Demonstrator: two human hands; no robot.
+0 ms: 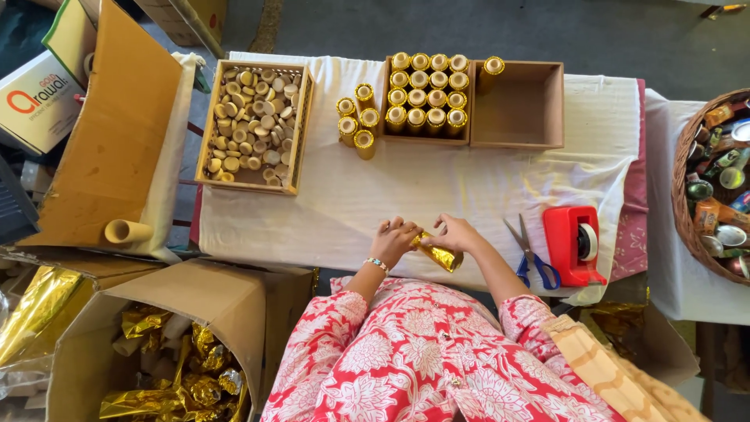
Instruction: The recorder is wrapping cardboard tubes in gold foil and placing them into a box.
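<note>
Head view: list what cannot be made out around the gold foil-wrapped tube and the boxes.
- Gold foil-wrapped tube: its left end is hidden under the left hand and right hand.
- Round woven basket: cut off by the right edge; its shiny contents are too small to identify.
- Brown cardboard box of crumpled gold foil: cut by the bottom edge.

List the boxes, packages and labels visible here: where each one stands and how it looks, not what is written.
White printed carton: far left edge, red and orange lettering.
Open brown carton: lower left, holds gold foil.
Flat cardboard piece: left, leaning.
Wooden tray: on the table, full of pale caps.
Two-part brown box: table middle; left half gold tubes, right half empty.
</note>
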